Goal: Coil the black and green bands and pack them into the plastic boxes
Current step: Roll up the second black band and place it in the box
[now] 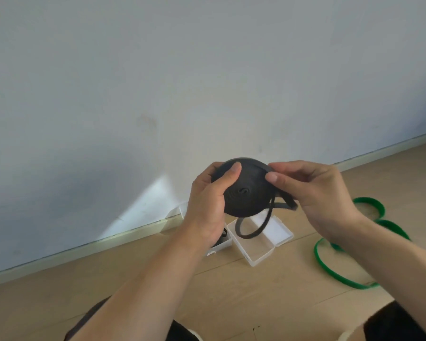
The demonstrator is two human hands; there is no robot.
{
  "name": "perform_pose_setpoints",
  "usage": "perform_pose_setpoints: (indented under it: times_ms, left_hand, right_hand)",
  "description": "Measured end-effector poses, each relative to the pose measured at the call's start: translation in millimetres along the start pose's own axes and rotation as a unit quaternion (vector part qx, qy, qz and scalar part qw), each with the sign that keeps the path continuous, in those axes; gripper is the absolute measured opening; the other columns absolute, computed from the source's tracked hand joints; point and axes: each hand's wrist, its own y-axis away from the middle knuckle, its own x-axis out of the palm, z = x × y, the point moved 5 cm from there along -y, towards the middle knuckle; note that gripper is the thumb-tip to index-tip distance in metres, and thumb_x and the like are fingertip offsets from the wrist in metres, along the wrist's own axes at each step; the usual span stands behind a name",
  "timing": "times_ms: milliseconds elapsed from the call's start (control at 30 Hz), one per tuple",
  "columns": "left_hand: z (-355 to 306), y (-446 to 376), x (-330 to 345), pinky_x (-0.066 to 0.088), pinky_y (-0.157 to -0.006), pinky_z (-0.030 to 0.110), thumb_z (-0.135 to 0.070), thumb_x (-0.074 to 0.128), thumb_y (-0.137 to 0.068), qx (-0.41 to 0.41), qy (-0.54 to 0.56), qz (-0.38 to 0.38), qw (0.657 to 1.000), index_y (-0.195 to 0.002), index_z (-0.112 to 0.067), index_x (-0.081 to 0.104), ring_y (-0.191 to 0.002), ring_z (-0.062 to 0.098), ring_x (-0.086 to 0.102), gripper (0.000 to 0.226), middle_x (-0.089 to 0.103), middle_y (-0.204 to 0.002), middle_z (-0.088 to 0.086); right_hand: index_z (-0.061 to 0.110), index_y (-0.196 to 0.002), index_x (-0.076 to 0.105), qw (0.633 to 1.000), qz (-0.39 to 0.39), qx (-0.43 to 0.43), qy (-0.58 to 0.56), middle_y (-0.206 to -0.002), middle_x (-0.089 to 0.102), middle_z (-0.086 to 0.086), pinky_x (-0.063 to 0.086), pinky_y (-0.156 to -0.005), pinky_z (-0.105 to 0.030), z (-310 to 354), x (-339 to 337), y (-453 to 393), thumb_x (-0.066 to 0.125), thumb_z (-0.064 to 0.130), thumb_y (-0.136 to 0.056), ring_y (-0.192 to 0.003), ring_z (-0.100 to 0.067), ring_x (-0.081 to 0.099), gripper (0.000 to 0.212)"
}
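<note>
Held above the open plastic box (258, 244) on the floor, the black band (244, 188) sits nearly coiled, left hand (207, 200) gripping it, right hand (312, 185) pinching the tail; any slackened grip could let it spring loose.

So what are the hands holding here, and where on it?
Both hold the black band: the left hand grips the coiled disc's left side, thumb on its face; the right hand pinches the coil's upper right edge.

Black band (244, 188) coil between left hand (208, 193) and right hand (315, 188), above open plastic box (258, 242).
</note>
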Motion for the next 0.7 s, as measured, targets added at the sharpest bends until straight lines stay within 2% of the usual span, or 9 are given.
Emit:
perform_pose_setpoints:
  times_ms: [133, 233, 333, 400, 467, 567, 633, 700]
  left_hand:
    - [5.5, -10.5, 2.7, 0.058, -0.073, 0.036, -0.028, 0.078, -0.082, -0.003, -0.022, 0.005, 1.0, -0.08, -0.021, 0.073, -0.081, 0.019, 0.071, 0.009, 0.074, -0.086, 0.005]
    - [11.5, -22.6, -0.4, 0.058, -0.073, 0.038, -0.028, 0.076, -0.081, -0.005, -0.01, 0.003, 1.0, -0.078, -0.024, 0.074, -0.085, 0.021, 0.071, 0.006, 0.074, -0.09, 0.006]
    - [26.2, -32.8, -8.4, 0.06, -0.079, 0.043, -0.031, 0.074, -0.078, -0.019, -0.008, -0.01, 1.0, -0.078, -0.025, 0.075, -0.089, 0.025, 0.072, 0.006, 0.075, -0.092, 0.007]
    - [35.3, -37.3, -14.9, 0.059, -0.08, 0.043, -0.03, 0.074, -0.079, -0.02, -0.02, -0.012, 1.0, -0.08, -0.023, 0.075, -0.088, 0.025, 0.072, 0.007, 0.075, -0.091, 0.007]
    - [40.7, -40.7, -20.3, 0.059, -0.076, 0.038, -0.028, 0.073, -0.08, -0.019, -0.035, -0.005, 0.999, -0.082, -0.022, 0.075, -0.085, 0.023, 0.071, 0.007, 0.074, -0.089, 0.006]
    - [47.2, -45.7, -30.8, 0.059, -0.071, 0.033, -0.027, 0.073, -0.081, -0.034, -0.051, 0.0, 0.998, -0.084, -0.021, 0.075, -0.084, 0.021, 0.072, 0.007, 0.074, -0.089, 0.005]
    - [55.8, -46.4, -41.2, 0.06, -0.076, 0.04, -0.029, 0.073, -0.081, -0.052, -0.059, -0.008, 0.997, -0.089, -0.018, 0.074, -0.087, 0.024, 0.072, 0.013, 0.074, -0.093, 0.009]
    - [67.3, -45.8, -51.0, 0.057, -0.088, 0.052, -0.03, 0.073, -0.081, -0.077, -0.051, -0.021, 0.996, -0.095, -0.013, 0.073, -0.094, 0.032, 0.071, 0.022, 0.074, -0.101, 0.017]
  right_hand:
    - [0.01, -0.087, 0.076, 1.0, 0.01, 0.011, 0.02, -0.081, 0.079, -0.006, 0.059, -0.068, -0.02, -4.5, -6.0, -11.2, 0.082, 0.015, -0.063, -0.072, -0.016, 0.075, 0.026]
    - [0.006, -0.085, 0.069, 0.998, 0.021, 0.052, -0.021, -0.076, 0.075, -0.008, 0.057, -0.063, -0.019, -15.1, -3.0, -25.1, 0.079, 0.016, -0.065, -0.068, -0.017, 0.071, 0.024]
    - [0.01, -0.081, 0.062, 0.994, 0.026, 0.094, -0.055, -0.075, 0.066, -0.01, 0.054, -0.06, -0.021, -37.6, 3.6, -33.6, 0.076, 0.02, -0.069, -0.068, -0.019, 0.063, 0.021]
    - [0.011, -0.08, 0.061, 0.989, 0.033, 0.124, -0.078, -0.08, 0.063, -0.011, 0.053, -0.068, -0.027, -55.6, 6.5, -36.3, 0.074, 0.021, -0.071, -0.076, -0.023, 0.06, 0.019]
    - [0.014, -0.078, 0.061, 0.982, 0.041, 0.151, -0.108, -0.086, 0.061, -0.011, 0.046, -0.076, -0.037, -70.7, 8.5, -36.8, 0.076, 0.025, -0.071, -0.086, -0.027, 0.056, 0.019]
    - [0.018, -0.078, 0.064, 0.975, 0.073, 0.17, -0.12, -0.091, 0.063, -0.01, 0.043, -0.072, -0.038, -86.5, 13.1, -40.3, 0.091, 0.038, -0.059, -0.088, -0.025, 0.058, 0.039]
    - [0.018, -0.08, 0.068, 0.976, 0.077, 0.176, -0.104, -0.086, 0.065, -0.008, 0.041, -0.074, -0.041, -98.0, 15.4, -42.5, 0.098, 0.044, -0.046, -0.083, -0.024, 0.059, 0.053]
    - [0.019, -0.08, 0.074, 0.975, 0.065, 0.188, -0.098, -0.082, 0.068, -0.007, 0.039, -0.076, -0.044, -112.9, 15.6, -42.5, 0.1, 0.047, -0.037, -0.081, -0.028, 0.057, 0.058]
